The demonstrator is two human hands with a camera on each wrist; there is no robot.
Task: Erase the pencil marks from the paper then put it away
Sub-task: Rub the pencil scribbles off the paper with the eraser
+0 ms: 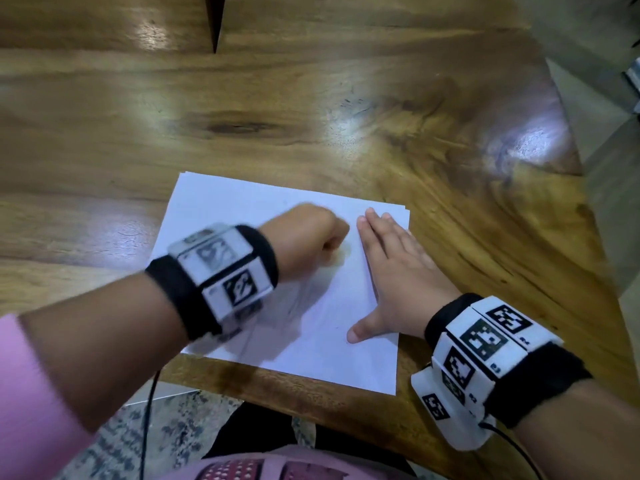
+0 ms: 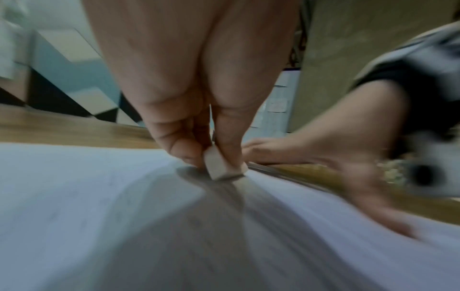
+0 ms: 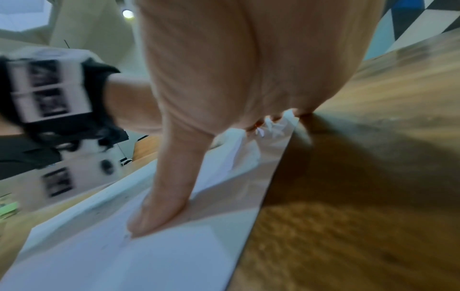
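A white sheet of paper (image 1: 242, 216) lies on the wooden table near its front edge, with faint pencil marks low on it. My left hand (image 1: 308, 233) is curled over the middle of the sheet, and in the left wrist view its fingers pinch a small white eraser (image 2: 220, 167) whose bottom touches the paper (image 2: 74, 187). My right hand (image 1: 391, 268) lies flat with straight fingers on the sheet's right side, thumb spread toward me. The right wrist view shows that thumb (image 3: 161, 212) pressing on the paper (image 3: 124, 265).
The wooden table (image 1: 311, 116) spreads far beyond the paper, with a dark gap (image 1: 214, 22) at the back. Its right edge (image 1: 568, 140) drops to a grey floor. A patterned rug (image 1: 173, 431) lies below the front edge.
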